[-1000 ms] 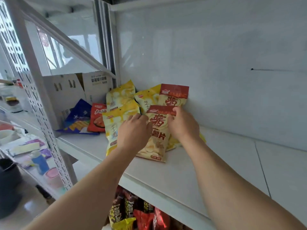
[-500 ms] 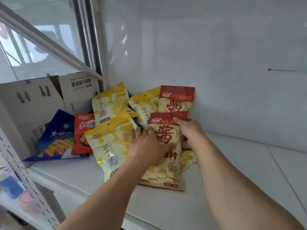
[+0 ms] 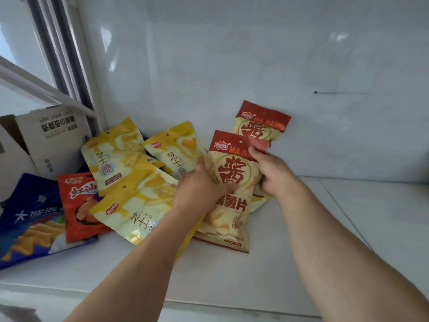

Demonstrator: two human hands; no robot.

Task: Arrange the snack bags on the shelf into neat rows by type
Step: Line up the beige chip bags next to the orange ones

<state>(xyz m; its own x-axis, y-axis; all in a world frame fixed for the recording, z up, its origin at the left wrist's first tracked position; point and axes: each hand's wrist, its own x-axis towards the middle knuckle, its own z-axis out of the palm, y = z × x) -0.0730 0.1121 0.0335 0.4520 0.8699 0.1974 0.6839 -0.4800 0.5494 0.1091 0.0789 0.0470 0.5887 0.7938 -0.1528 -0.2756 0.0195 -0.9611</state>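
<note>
A cream bag with a red top (image 3: 228, 205) lies in the middle of the white shelf (image 3: 301, 263). My left hand (image 3: 199, 187) grips its left edge, and my right hand (image 3: 270, 173) pinches its upper right corner. A second bag of the same kind (image 3: 260, 123) leans on the wall just behind it. Three yellow cheese-snack bags lie to the left: a front yellow bag (image 3: 137, 205), one behind it (image 3: 113, 156) and one in the middle (image 3: 176, 149). Further left lie a red bag (image 3: 77, 205) and a blue bag (image 3: 32, 219).
A white cardboard box (image 3: 46, 138) stands at the shelf's left end, beside a window frame (image 3: 69, 66). The white wall (image 3: 255, 66) closes the back. Bare shelf surface stretches to the right of my right arm.
My view has moved closer and to the left. My right hand has shifted from the bag's top edge to its upper right corner, and the front bag now sits slightly further right.
</note>
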